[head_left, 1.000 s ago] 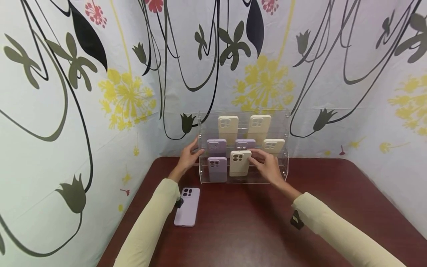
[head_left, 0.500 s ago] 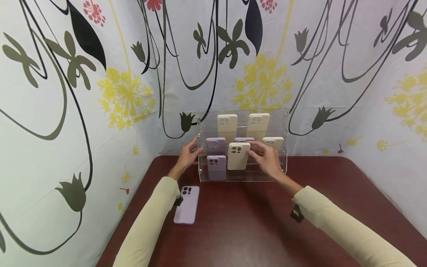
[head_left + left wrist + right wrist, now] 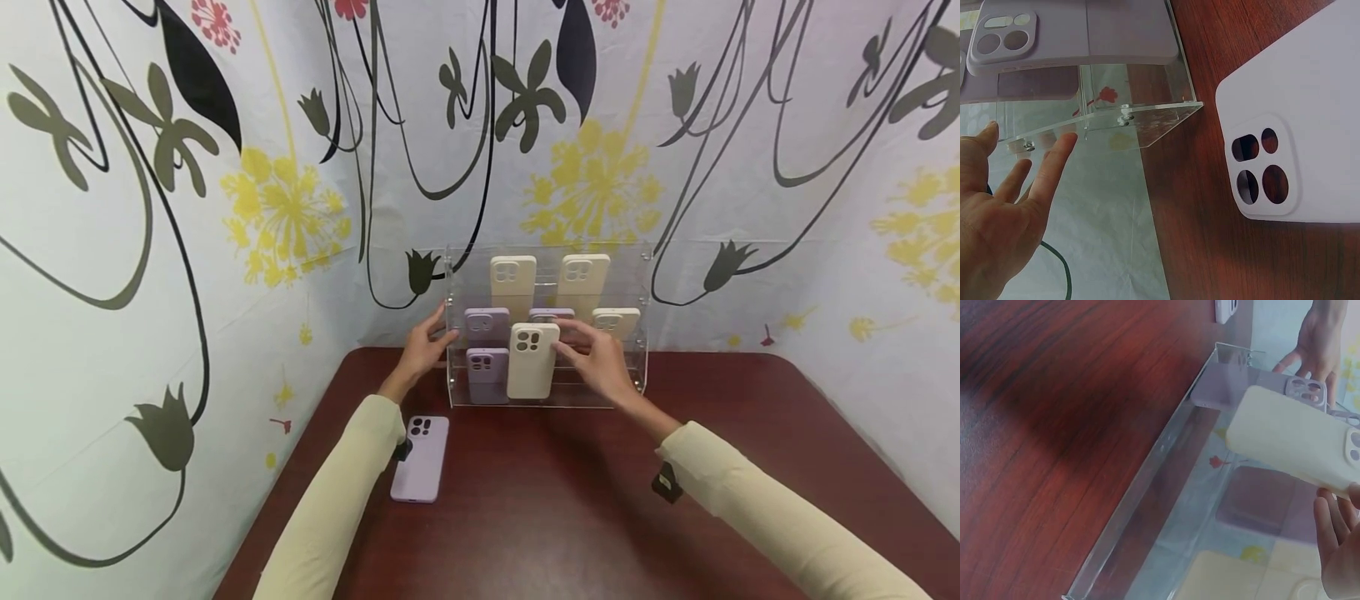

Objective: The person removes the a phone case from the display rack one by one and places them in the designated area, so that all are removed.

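A cream phone case (image 3: 533, 362) is in front of the bottom tier of a clear acrylic display stand (image 3: 592, 392). My right hand (image 3: 600, 362) pinches it at its right edge, near the camera cutouts. In the right wrist view the case (image 3: 1291, 440) is apart from the stand's front lip, its lower end free. My left hand (image 3: 422, 354) is at the stand's left side; in the left wrist view its fingers (image 3: 1054, 172) are fairly straight along the side panel. Just right of the left hand, a lilac phone case (image 3: 488, 377) stands in the bottom tier.
Two cream cases (image 3: 513, 277) stand in the top tier. The middle tier holds two lilac cases (image 3: 486, 325) and another cream one (image 3: 615, 322). A loose lilac case (image 3: 422, 462) lies on the dark red table (image 3: 525, 517) by the left forearm. Patterned cloth (image 3: 420, 150) hangs behind.
My right hand has lifted the cream case out of the bottom tier, then brought it slightly left and forward of the lip. The left hand has stayed at the stand's side.
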Motion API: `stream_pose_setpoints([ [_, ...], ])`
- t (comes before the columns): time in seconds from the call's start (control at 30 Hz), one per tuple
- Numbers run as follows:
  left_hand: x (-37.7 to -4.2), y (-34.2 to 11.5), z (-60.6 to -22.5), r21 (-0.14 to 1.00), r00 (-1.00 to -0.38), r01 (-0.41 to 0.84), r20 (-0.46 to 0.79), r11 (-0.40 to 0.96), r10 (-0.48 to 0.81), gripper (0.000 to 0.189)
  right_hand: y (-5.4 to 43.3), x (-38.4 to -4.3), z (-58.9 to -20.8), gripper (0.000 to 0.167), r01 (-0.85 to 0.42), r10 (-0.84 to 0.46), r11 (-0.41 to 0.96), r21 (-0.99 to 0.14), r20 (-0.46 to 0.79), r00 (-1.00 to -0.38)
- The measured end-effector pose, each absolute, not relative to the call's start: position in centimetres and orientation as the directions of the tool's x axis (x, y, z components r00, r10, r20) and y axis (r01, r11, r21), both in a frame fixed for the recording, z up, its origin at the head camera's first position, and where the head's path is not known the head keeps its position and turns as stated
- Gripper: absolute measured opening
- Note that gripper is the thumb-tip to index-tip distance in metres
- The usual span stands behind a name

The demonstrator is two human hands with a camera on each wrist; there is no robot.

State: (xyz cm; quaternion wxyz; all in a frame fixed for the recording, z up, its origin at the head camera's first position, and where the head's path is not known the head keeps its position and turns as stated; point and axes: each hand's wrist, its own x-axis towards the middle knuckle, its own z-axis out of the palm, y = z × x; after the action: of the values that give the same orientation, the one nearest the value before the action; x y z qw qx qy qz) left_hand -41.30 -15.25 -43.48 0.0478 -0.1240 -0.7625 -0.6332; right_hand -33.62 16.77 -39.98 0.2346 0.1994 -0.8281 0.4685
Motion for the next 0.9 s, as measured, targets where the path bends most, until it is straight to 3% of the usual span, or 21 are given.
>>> stream_pose_setpoints([
  [0.9,-41.2,-15.4,-43.2,0.954,-0.968,0.239,0.219,0.182,0.121,0.070,11.9,-32.7,-44.6,0.045,-0.421,-0.213,0.341,-0.840,0.367,-0.905],
])
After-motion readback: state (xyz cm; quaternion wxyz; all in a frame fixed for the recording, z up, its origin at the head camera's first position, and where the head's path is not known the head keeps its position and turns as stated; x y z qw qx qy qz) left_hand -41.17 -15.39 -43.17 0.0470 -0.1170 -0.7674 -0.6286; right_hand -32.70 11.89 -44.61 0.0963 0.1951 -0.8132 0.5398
